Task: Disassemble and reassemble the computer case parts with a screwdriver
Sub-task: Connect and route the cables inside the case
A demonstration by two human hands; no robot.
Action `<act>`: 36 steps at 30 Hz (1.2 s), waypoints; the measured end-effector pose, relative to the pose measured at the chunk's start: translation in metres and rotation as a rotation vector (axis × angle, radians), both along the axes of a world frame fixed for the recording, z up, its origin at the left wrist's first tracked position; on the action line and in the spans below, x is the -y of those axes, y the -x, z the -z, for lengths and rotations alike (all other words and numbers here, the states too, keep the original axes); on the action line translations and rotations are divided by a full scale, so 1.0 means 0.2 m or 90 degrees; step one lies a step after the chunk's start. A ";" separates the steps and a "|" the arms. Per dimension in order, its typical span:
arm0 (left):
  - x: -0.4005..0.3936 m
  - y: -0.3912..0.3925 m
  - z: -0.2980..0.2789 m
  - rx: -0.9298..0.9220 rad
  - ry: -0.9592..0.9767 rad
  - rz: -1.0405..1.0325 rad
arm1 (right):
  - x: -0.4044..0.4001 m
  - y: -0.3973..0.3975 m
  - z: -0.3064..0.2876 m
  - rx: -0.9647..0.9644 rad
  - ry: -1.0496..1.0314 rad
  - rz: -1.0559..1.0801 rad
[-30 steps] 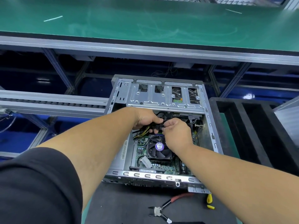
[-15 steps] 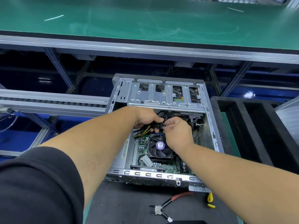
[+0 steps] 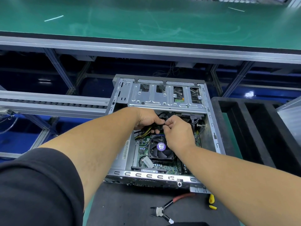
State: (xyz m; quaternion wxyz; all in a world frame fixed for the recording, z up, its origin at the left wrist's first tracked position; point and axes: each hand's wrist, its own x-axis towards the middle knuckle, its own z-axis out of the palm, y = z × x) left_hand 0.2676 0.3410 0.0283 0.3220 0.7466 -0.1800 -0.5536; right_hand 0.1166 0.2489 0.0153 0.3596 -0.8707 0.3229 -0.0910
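Both hands are reaching into the open computer case (image 3: 162, 101) lying on the dark worktop (image 3: 123, 207). The left hand (image 3: 147, 119) is gripping a black cable connector (image 3: 160, 127) just above the cooler fan (image 3: 160, 148), and the right hand (image 3: 176, 131) is pinching the same connector, fingertips meeting the left's.

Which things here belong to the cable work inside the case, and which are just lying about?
In use: computer case, black cable connector, left hand, right hand.
Lying about: red-handled cutters, yellow pieces, black tray.
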 end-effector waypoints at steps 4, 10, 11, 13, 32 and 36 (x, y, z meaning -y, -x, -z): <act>0.00 0.01 0.00 0.005 -0.005 0.002 | 0.01 0.00 0.00 -0.038 0.058 0.001; -0.01 0.01 -0.02 0.006 -0.005 0.013 | 0.01 -0.02 0.01 -0.054 0.035 -0.009; -0.01 0.01 -0.02 0.006 -0.005 0.016 | 0.01 -0.02 0.01 -0.047 0.019 -0.009; -0.01 0.01 -0.02 0.007 -0.007 0.022 | 0.01 -0.02 0.02 -0.030 -0.023 -0.007; 0.00 0.01 -0.04 0.212 -0.046 0.138 | 0.00 -0.02 0.02 -0.010 -0.187 0.041; -0.01 0.01 -0.06 0.242 -0.049 0.163 | 0.01 -0.02 0.01 -0.029 -0.184 0.026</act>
